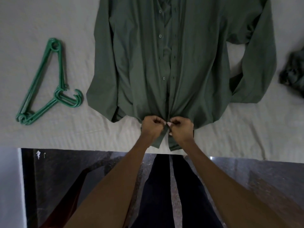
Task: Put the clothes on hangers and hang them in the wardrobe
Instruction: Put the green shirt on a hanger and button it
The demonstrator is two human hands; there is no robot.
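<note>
A dark green long-sleeved button shirt [141, 60] lies flat on the white bed sheet [49, 22], hem toward me, sleeves spread to both sides. My left hand [152, 127] pinches the left front edge at the hem. My right hand [181, 127] pinches the right front edge beside it, knuckles almost touching. The lowest part of the placket is hidden under my fingers. A stack of green plastic hangers [47, 84] lies on the sheet to the left of the shirt, hooks pointing right.
A dark crumpled garment [292, 71] sits at the right edge of the bed. The bed's near edge [82, 146] runs across the frame, with dark polished floor [263, 186] and my legs below it.
</note>
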